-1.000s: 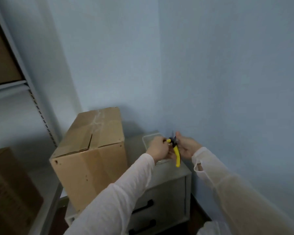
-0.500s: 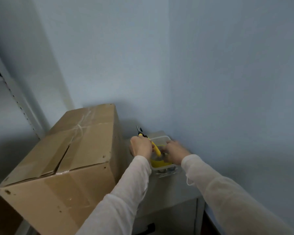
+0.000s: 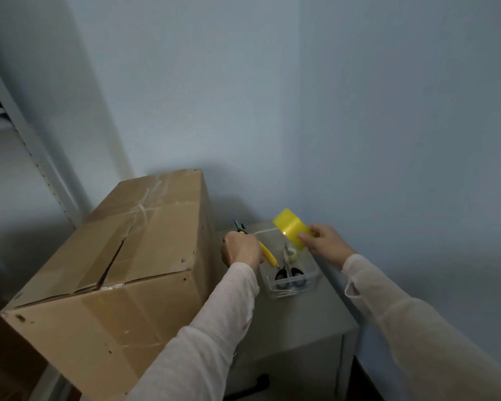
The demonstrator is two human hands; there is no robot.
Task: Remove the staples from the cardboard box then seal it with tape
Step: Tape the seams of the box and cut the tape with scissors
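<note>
Landmark: the cardboard box [image 3: 113, 256], which stands on the left part of a grey cabinet [image 3: 301, 319] with its top flaps folded shut. The seam between the flaps runs from the near edge of the box away toward the wall, and it gapes slightly at the near end. No staples can be made out at this range.

Just right of the box is the left hand [image 3: 240, 251], its fingers curled round the yellow handle of the pliers [image 3: 267, 255]. The dark nose of the pliers points away toward the wall.

Further right of the box, the right hand [image 3: 327, 244] pinches the yellow tape roll [image 3: 291, 227] between thumb and fingers. It holds the roll in the air above a clear tray [image 3: 308, 286] that contains scissors [image 3: 289, 273].

Judgement: work appears to be turning from staples to sealing. The seam lies to the left of the tape roll, with the left hand and pliers between them. The left hand is nearer the box but occupied, so the roll must cross over to the box, and the strip should then follow the seam lengthwise.
</note>
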